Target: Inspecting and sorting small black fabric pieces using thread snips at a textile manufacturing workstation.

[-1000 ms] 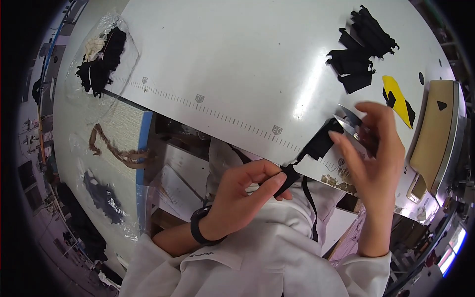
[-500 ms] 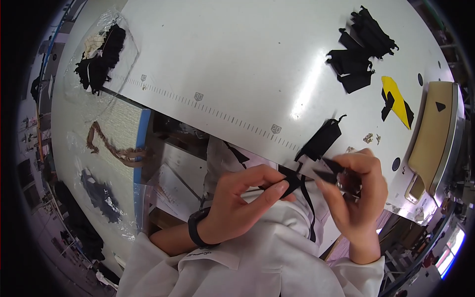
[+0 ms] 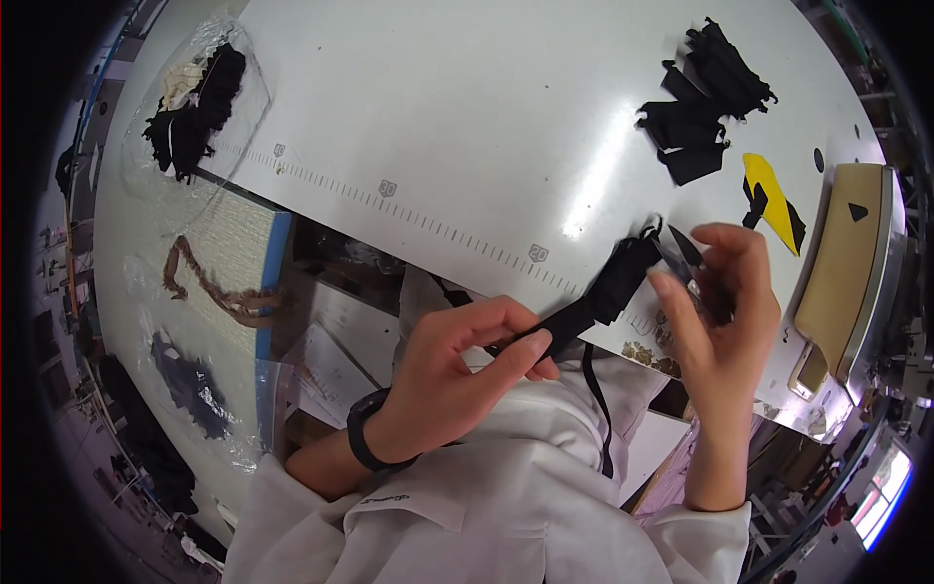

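Note:
Between the thumb and fingers of my left hand (image 3: 467, 365) is pinched one end of a black fabric strip (image 3: 569, 326). From there it reaches up and right over the table's front edge, to a wider black part (image 3: 623, 277) with loose threads at its far end. My right hand (image 3: 725, 311) is closed around small thread snips (image 3: 686, 248), mostly hidden by the fingers. Their pointed blades stand apart beside the threaded end of the fabric; whether they touch it I cannot tell.
On the white table (image 3: 438, 117), black fabric pieces (image 3: 705, 102) lie at the far right, near a yellow-and-black piece (image 3: 772, 204). A beige machine part (image 3: 842, 268) stands at the right edge. Plastic-wrapped black fabric (image 3: 199, 112) sits at far left, above a brown trim strip (image 3: 219, 297).
My left hand has drawn the strip slightly left, stretching it out straighter. My right hand has moved up and away from the left hand, with the snips now at the fabric's far end.

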Motion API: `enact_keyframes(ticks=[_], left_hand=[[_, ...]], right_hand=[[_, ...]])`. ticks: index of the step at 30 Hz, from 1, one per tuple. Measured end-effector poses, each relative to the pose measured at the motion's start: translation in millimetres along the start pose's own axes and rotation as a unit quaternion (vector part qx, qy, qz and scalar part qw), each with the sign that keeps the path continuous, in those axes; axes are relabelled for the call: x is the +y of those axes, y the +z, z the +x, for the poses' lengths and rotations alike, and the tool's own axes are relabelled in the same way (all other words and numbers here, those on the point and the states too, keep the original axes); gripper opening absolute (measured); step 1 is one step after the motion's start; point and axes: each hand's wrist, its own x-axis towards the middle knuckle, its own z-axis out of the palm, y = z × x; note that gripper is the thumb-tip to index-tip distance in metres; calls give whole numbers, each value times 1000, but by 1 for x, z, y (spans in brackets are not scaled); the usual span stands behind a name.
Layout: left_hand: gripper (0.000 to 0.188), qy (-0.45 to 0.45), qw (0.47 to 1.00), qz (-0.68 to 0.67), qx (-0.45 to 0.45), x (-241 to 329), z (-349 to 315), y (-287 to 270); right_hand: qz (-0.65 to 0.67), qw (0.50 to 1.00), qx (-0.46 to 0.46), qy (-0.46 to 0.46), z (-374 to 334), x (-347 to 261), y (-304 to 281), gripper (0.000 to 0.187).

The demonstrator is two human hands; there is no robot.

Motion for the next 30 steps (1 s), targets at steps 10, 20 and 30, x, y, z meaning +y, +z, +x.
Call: enact_keyframes(ticks=[10,20,30], left_hand=[[10,3,998,-65,7,-4,-1,-5],[8,18,999,-28,0,-7,-6,-3],[10,72,993,59,-75,16,-11,4]], right_hand=[[-226,920,-74,-310,-10,-16,-10,27],[-220,920,-70,-316,-13,-11,-1,23],[167,979,-106,40,-7,-15,-19,11]])
